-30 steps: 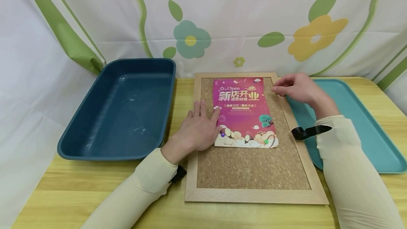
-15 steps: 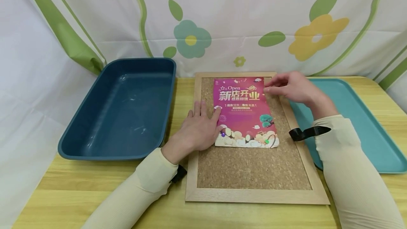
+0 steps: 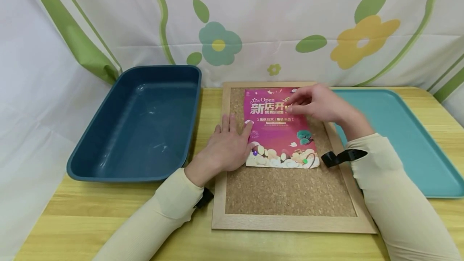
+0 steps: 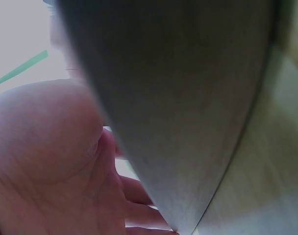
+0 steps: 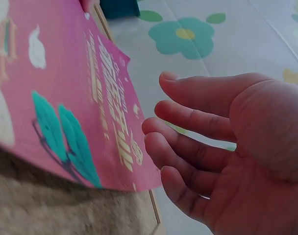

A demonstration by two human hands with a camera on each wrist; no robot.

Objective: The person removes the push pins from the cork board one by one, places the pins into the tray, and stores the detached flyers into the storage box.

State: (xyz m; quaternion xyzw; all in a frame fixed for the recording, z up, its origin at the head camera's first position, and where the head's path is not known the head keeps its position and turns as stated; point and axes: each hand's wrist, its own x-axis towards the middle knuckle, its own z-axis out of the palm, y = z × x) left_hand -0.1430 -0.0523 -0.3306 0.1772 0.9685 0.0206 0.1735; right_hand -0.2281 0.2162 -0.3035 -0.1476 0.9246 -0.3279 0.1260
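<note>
A pink and purple poster (image 3: 277,138) lies on a wood-framed cork board (image 3: 290,192). My left hand (image 3: 228,148) rests with fairly straight fingers over the board's left frame, fingertips and thumb at the poster's left edge. In the left wrist view, the palm (image 4: 46,161) is beside the dark side of the frame (image 4: 178,107). My right hand (image 3: 319,106) hovers over the poster's upper right, hiding part of its printed title. The right wrist view shows its fingers (image 5: 183,132) loosely bent, thumb apart, holding nothing. There the poster's (image 5: 65,98) near edge stands slightly off the cork.
A deep dark-blue tub (image 3: 134,132) stands left of the board. To the right is a flat teal tray (image 3: 409,140), partly behind my right arm. A white curtain (image 3: 261,23) with printed flowers hangs behind the wooden table (image 3: 108,212).
My right hand has moved left from the board's right frame to over the poster's upper right part. The left hand has stayed in place.
</note>
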